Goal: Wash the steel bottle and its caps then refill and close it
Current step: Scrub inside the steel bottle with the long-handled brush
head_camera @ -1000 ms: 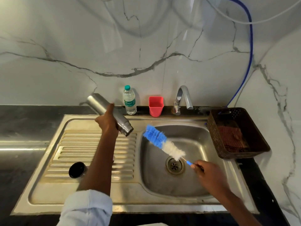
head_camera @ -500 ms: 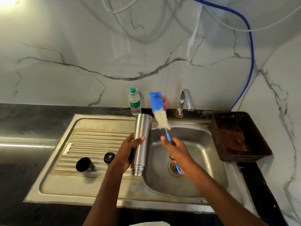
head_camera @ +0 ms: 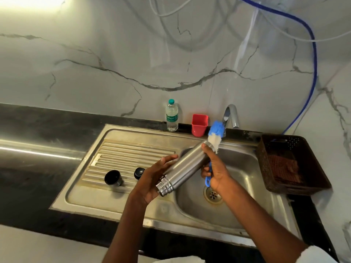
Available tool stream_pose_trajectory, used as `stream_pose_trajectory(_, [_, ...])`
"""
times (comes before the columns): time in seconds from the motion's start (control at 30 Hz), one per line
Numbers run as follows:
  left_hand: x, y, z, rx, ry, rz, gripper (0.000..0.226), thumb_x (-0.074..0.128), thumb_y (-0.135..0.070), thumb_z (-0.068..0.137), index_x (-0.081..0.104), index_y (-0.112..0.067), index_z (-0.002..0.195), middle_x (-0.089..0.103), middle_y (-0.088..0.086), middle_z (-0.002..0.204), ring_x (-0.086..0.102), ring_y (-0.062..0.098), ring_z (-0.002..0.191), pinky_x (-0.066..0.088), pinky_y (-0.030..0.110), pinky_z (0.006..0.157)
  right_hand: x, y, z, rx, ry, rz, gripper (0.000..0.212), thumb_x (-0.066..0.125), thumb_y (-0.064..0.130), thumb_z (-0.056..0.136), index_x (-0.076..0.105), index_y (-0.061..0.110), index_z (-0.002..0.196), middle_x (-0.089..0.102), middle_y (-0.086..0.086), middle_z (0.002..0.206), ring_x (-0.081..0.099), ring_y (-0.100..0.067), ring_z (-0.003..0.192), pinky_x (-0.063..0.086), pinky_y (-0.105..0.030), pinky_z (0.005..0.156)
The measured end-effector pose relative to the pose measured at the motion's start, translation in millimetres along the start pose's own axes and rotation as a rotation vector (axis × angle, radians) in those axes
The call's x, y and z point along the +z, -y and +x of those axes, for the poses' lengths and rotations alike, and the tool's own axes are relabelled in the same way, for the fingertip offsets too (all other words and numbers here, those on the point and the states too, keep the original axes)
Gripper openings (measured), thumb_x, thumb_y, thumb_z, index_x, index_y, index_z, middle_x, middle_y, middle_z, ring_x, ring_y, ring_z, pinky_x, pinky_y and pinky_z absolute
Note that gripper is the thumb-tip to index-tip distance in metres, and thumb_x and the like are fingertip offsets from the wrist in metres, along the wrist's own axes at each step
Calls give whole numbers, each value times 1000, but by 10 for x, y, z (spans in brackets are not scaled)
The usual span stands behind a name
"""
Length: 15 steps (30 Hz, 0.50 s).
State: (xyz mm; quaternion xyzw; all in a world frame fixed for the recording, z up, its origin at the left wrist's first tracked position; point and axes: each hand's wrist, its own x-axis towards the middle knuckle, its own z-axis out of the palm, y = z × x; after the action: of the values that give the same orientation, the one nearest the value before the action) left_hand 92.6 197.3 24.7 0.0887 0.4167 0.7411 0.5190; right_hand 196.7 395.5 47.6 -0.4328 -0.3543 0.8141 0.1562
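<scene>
head: smooth cylindrical steel bottle [head_camera: 185, 164], fluffy brush [head_camera: 214, 136]

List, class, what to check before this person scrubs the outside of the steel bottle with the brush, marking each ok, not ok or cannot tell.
1. Steel bottle supported: ok, the left hand cradles its threaded neck end.
2. Bottle brush in hand: ok, the right hand grips its blue handle, bristles against the bottle's base.
3. Work held over the sink basin: ok.
4. Both caps off and out of the way: ok, larger cap and smaller cap sit on the drainboard.
5. Tap running: cannot tell.
6. Soap on bristles: cannot tell.
</scene>
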Motion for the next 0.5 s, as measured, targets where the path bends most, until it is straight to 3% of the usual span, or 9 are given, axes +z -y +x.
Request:
stream_pose_trajectory(0.1, [-115, -12, -87, -79, 21, 8, 85, 88, -52, 80, 59, -5, 144, 55, 28, 149, 64, 43, 120, 62, 51, 92, 82, -32, -41, -26, -4, -38, 41, 88, 33, 76, 57, 15, 95, 40, 3, 64, 28, -5, 44, 24, -18, 33])
stream_pose_trajectory(0.17, [-126, -27, -98, -163, 80, 159, 83, 85, -47, 84, 54, -3, 146, 55, 37, 144, 67, 49, 113, 65, 48, 82, 144, -81, -61, -46, -10, -76, 42, 89, 34, 76, 56, 15, 94, 39, 2, 63, 28, -5, 43, 24, -18, 34])
stream_pose_trajectory(0.23, [-99, -17, -70, -160, 81, 275, 80, 81, -44, 87, 51, -1, 147, 57, 40, 138, 71, 45, 100, 65, 42, 73, 177, -120, -66, -87, -28, -107, 41, 86, 40, 80, 57, 15, 94, 39, 1, 63, 28, -6, 44, 24, -19, 34])
stream_pose_trajectory(0.33, [-73, 12, 7, -156, -15, 156, 64, 70, -41, 96, 56, 1, 144, 65, 35, 131, 74, 37, 87, 65, 38, 65, 75, -163, -19, -247, -117, -247, 34, 68, 46, 96, 57, 14, 99, 49, -4, 72, 34, -7, 46, 30, -21, 36])
stream_pose_trajectory(0.4, [-93, 17, 83, -170, -92, 39, 59, 68, -35, 97, 59, 4, 140, 68, 32, 122, 74, 36, 81, 64, 38, 62, -104, -188, 21, -407, -191, -400, 30, 57, 46, 101, 53, 18, 90, 51, -5, 71, 39, -10, 45, 33, -24, 40])
stream_pose_trajectory(0.5, [-67, 37, 205, -105, -141, 2, 62, 78, -31, 86, 61, 3, 135, 70, 27, 112, 74, 35, 80, 63, 38, 62, -416, -227, 12, -586, -174, -617, 28, 55, 38, 102, 52, 23, 79, 56, 0, 62, 46, -14, 46, 38, -30, 50])
